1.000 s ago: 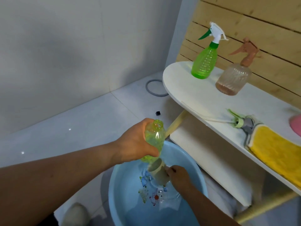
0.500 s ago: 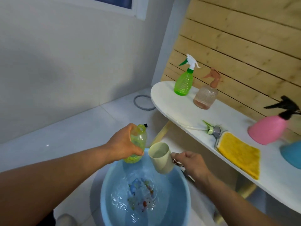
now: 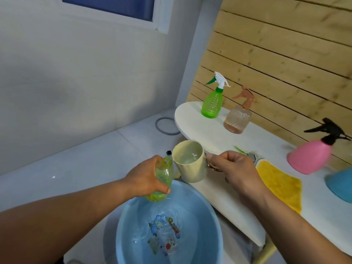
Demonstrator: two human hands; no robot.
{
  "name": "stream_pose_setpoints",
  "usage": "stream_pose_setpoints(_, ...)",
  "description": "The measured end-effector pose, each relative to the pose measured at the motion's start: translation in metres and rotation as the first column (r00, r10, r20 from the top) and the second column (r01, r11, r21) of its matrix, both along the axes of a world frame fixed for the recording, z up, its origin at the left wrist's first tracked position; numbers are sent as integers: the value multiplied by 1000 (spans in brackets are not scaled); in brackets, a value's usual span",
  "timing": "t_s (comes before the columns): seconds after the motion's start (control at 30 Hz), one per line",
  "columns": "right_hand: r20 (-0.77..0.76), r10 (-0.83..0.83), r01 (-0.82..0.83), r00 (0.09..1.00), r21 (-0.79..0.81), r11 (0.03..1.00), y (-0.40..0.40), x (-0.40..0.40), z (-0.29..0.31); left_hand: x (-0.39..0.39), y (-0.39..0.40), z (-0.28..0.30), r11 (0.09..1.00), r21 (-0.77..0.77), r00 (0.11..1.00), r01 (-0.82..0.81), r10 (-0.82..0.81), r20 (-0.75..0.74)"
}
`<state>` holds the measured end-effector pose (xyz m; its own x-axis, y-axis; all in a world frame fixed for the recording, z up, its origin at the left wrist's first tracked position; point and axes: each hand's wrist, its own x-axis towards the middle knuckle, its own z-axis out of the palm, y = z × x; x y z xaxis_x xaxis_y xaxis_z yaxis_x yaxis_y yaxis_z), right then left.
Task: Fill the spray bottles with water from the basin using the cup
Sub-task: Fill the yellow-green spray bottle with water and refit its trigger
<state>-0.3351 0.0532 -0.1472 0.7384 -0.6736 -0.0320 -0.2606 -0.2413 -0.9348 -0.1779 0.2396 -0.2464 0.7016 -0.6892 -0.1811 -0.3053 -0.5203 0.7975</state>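
While gripped, uncapped green bottle (image 3: 163, 176), cup (image 3: 190, 162) water-filled

— The basin (image 3: 213, 221)? 
— Glossy blue plastic. The cup (image 3: 190, 168) looks matt cream plastic.
— And the wall at upper right? 
— Bare wood planks (image 3: 285, 54); the yellow cloth (image 3: 280, 185) looks fuzzy.

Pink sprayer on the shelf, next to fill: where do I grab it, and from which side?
Grip the narrow neck under the black trigger head of the pink sprayer, coming from above and the front. The body flares wide toward the base, the nozzle points left, and a blue bottle crowds its right.
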Motion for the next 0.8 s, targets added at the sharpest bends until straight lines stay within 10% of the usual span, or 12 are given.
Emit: stream_pose_setpoints(0.8, -92, -23, -28, 996, -526, 850, 18, -11, 32, -3, -12, -1, 993, 94, 993, 75, -84, 89)
